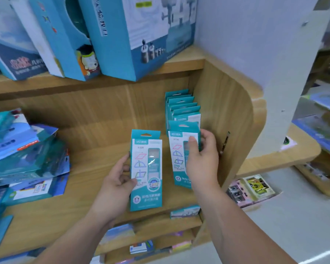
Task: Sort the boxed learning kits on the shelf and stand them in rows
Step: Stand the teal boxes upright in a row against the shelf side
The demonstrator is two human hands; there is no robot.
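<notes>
My left hand point(118, 180) grips a tall teal-and-white kit box point(148, 185) by its left edge and holds it upright above the wooden shelf point(95, 161). My right hand point(202, 159) grips a second, identical box point(177, 149) at its right side, thumb on the front. That box stands at the front of a row of several matching teal boxes point(181, 107), which runs back along the shelf's right wall. The two held boxes are side by side and apart.
A loose pile of blue and teal boxes point(25, 155) lies at the shelf's left end. Large blue boxes point(133, 35) stand on the shelf above. Lower shelves hold small packs point(185, 211). The curved side panel point(234, 130) bounds the right.
</notes>
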